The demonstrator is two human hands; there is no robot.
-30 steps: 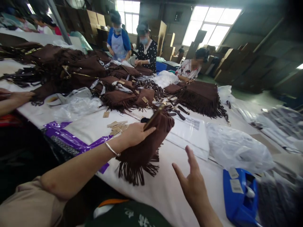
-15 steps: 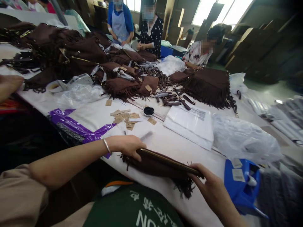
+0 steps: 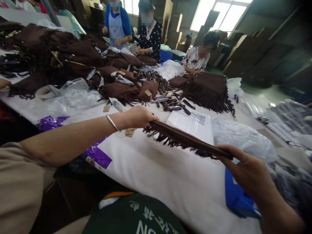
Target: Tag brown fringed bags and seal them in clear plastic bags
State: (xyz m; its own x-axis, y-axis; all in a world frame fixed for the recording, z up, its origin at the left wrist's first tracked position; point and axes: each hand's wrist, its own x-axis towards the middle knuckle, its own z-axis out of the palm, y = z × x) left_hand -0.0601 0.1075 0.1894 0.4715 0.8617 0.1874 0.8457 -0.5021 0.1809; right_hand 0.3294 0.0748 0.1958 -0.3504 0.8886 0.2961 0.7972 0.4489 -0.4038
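The brown fringed bag is stretched between the person's 2 hands, above the white table, its right end tilted towards the body; the left hand has its fingers closed on the far end, while the right hand pinches the near end between thumb and fingers, opened only by the bag's thickness; an even, light pull at both ends should hold the edge straight, with the fringe best left free of the fingertips and clear of the blue dispenser.
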